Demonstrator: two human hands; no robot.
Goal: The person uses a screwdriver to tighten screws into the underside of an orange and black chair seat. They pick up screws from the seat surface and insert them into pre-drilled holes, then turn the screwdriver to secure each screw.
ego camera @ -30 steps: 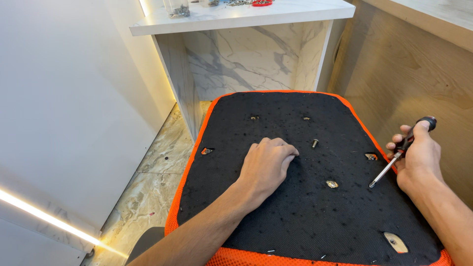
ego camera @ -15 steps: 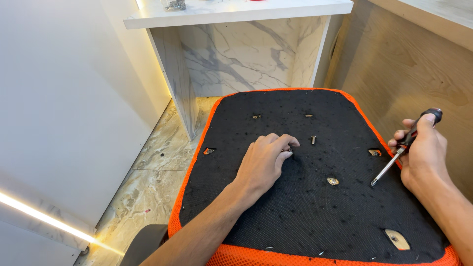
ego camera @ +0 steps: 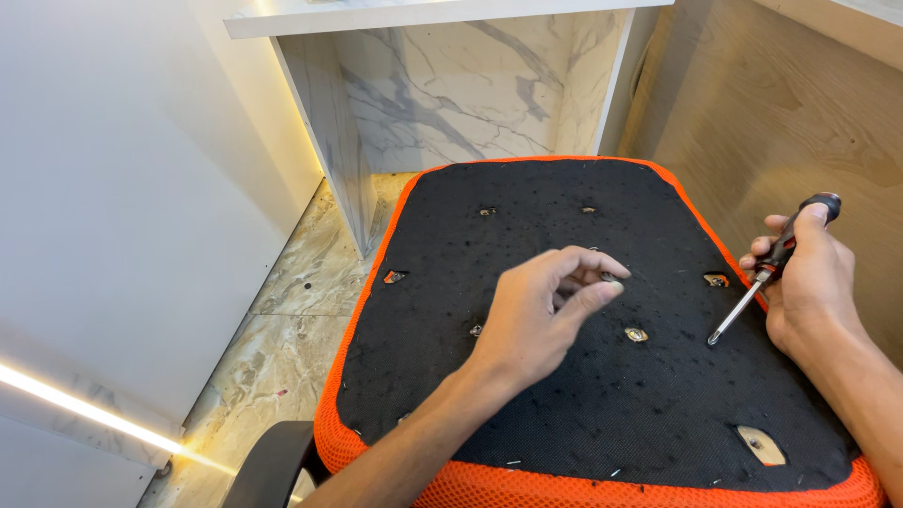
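An upturned chair seat [ego camera: 527, 395] with a black fabric underside and orange mesh edge lies in front of me. My left hand [ego camera: 541, 315] hovers over its middle, thumb and fingers pinched on a small metal screw [ego camera: 609, 278]. My right hand [ego camera: 814, 282] rests at the seat's right edge and grips a screwdriver [ego camera: 771, 268] with a black and red handle, tip pointing down-left at the fabric. Several screw holes show in the black underside, one [ego camera: 637, 334] just right of my left hand.
A white marble-patterned desk [ego camera: 451, 85] stands beyond the seat. A white wall panel [ego camera: 122, 207] with a light strip is to the left, a wooden panel [ego camera: 790, 113] to the right. Marble floor [ego camera: 273, 320] shows at left. A dark chair part [ego camera: 273, 466] sits at bottom left.
My left hand has lifted off the black underside and now pinches a small screw. My right hand with the screwdriver has stayed nearly still.
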